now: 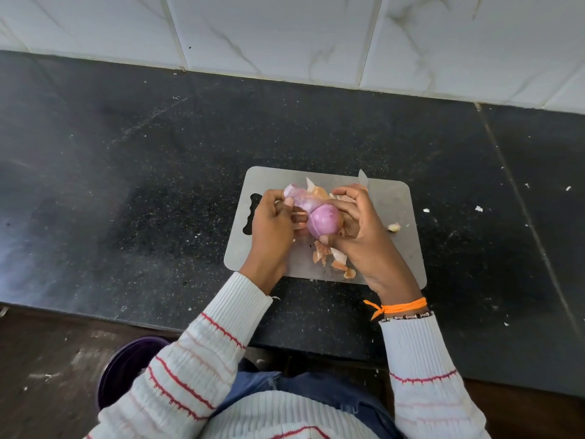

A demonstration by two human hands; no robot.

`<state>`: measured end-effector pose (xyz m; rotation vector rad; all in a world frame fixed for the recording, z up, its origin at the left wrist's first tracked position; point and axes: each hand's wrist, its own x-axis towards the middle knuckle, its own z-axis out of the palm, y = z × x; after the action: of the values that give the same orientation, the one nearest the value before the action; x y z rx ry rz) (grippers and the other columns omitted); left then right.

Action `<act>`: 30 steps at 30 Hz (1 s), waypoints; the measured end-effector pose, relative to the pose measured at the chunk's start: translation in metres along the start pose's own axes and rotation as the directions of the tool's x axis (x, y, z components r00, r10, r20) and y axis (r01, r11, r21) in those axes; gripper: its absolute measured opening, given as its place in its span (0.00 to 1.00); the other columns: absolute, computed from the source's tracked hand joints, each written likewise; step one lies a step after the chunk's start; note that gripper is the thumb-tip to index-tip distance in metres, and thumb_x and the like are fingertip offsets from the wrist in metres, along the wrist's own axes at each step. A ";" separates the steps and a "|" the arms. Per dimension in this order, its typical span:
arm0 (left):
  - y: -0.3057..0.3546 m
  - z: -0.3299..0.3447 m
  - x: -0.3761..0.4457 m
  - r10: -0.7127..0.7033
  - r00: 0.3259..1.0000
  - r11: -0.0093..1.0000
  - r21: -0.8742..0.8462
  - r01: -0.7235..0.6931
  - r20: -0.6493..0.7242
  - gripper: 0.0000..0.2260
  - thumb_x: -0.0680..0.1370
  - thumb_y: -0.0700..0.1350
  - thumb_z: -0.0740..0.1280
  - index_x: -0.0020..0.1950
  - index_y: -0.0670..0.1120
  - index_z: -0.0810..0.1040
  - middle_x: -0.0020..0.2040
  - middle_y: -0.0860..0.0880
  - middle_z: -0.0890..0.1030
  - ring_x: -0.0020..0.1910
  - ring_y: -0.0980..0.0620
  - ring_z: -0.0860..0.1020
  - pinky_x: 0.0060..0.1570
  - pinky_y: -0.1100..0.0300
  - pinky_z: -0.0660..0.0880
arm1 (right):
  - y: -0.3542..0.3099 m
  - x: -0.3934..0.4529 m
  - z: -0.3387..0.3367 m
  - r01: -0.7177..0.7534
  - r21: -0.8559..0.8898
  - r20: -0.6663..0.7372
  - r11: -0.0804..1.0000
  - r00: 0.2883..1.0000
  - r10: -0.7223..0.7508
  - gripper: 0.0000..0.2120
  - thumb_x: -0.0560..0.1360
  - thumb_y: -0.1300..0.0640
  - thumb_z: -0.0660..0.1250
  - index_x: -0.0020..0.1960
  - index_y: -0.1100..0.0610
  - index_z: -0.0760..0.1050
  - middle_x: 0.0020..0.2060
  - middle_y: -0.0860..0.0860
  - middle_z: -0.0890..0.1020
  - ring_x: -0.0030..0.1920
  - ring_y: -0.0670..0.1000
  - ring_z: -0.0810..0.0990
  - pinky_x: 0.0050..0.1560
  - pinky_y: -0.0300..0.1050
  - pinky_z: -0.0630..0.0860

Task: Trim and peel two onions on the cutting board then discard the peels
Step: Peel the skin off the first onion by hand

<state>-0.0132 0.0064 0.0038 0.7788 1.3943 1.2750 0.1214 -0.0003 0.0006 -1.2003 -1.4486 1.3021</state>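
Note:
A purple onion [325,220] is held just above the grey cutting board [392,201]. My right hand [364,232] cups it from the right and below. My left hand [272,226] pinches a pale purple strip of peel [299,196] that still hangs from the onion's top left. Dry orange peels [335,259] lie on the board under and behind my hands. A knife blade tip [362,176] shows behind my right hand; the rest of it is hidden. A trimmed onion end [393,227] lies on the board to the right. Only one onion is in view.
The board sits on a black speckled counter [158,185] backed by white marble tiles [285,33]. A dark purple bin [126,369] stands on the floor at the lower left, below the counter edge. Small white scraps [479,209] dot the counter at right.

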 end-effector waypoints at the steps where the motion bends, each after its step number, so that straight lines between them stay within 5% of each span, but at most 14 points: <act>1: 0.001 0.000 0.000 -0.054 0.999 0.997 -0.058 0.053 -0.008 0.06 0.82 0.40 0.55 0.49 0.43 0.71 0.37 0.47 0.77 0.29 0.58 0.77 0.29 0.63 0.77 | 0.000 -0.001 -0.001 0.009 0.010 0.024 1.000 1.000 -0.010 0.31 0.67 0.73 0.72 0.57 0.44 0.67 0.58 0.41 0.76 0.61 0.43 0.75 0.56 0.37 0.75; 8: 0.006 -0.002 -0.001 -0.239 0.965 0.918 -0.297 0.261 0.107 0.06 0.80 0.38 0.60 0.56 0.41 0.70 0.38 0.46 0.79 0.33 0.53 0.80 0.40 0.57 0.80 | 0.004 0.001 -0.004 0.045 0.020 0.010 0.999 0.999 -0.046 0.21 0.66 0.68 0.74 0.54 0.52 0.73 0.51 0.42 0.78 0.56 0.48 0.78 0.53 0.43 0.78; 11: 0.007 -0.005 -0.002 -0.224 0.945 0.948 -0.173 0.269 0.240 0.16 0.76 0.43 0.68 0.61 0.41 0.70 0.44 0.46 0.80 0.35 0.54 0.82 0.43 0.56 0.81 | 0.004 0.003 -0.004 0.065 0.031 0.021 0.997 0.998 -0.066 0.21 0.67 0.71 0.72 0.52 0.52 0.73 0.51 0.45 0.78 0.56 0.49 0.79 0.51 0.44 0.77; 13: 0.009 -0.003 -0.007 -0.170 0.937 0.973 -0.100 0.209 0.306 0.12 0.74 0.39 0.69 0.57 0.40 0.75 0.42 0.47 0.82 0.34 0.55 0.82 0.40 0.60 0.81 | 0.004 0.003 -0.004 0.062 0.051 0.044 0.997 0.997 -0.064 0.25 0.67 0.74 0.70 0.53 0.49 0.72 0.54 0.46 0.78 0.58 0.48 0.78 0.52 0.45 0.78; 16: 0.010 -0.001 -0.009 -0.061 0.972 0.989 -0.120 0.090 0.226 0.05 0.74 0.35 0.68 0.49 0.37 0.79 0.39 0.48 0.83 0.34 0.54 0.82 0.36 0.60 0.81 | 0.004 0.002 -0.004 0.046 0.063 0.074 0.997 0.996 -0.051 0.26 0.67 0.72 0.71 0.55 0.48 0.71 0.56 0.43 0.76 0.60 0.49 0.77 0.55 0.50 0.78; 21: 0.007 -0.002 -0.006 0.164 0.982 0.977 0.125 -0.175 0.097 0.04 0.75 0.39 0.68 0.43 0.43 0.82 0.41 0.41 0.82 0.40 0.44 0.81 0.37 0.52 0.81 | 0.001 0.002 -0.002 0.001 0.031 0.021 1.000 1.000 -0.001 0.24 0.66 0.61 0.76 0.58 0.51 0.71 0.53 0.43 0.76 0.53 0.43 0.77 0.52 0.44 0.78; 26: 0.007 -0.006 -0.001 0.130 0.990 0.987 0.086 -0.134 0.054 0.07 0.78 0.39 0.64 0.41 0.43 0.79 0.38 0.45 0.82 0.37 0.47 0.83 0.35 0.54 0.81 | -0.003 0.000 -0.007 -0.007 -0.053 0.078 0.999 0.997 0.011 0.21 0.71 0.65 0.71 0.60 0.48 0.72 0.59 0.45 0.76 0.60 0.46 0.75 0.60 0.46 0.75; 30: 0.010 -0.004 -0.003 -0.005 0.998 0.993 -0.120 0.013 0.059 0.08 0.80 0.39 0.60 0.44 0.39 0.75 0.38 0.41 0.81 0.32 0.51 0.81 0.33 0.60 0.81 | -0.001 0.000 -0.011 -0.044 0.120 0.085 0.992 0.996 0.034 0.24 0.71 0.73 0.67 0.57 0.49 0.74 0.57 0.46 0.77 0.59 0.48 0.77 0.60 0.49 0.75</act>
<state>-0.0179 0.0053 0.0142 0.7209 1.2602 1.3066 0.1325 0.0017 0.0029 -1.1108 -1.3884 1.4615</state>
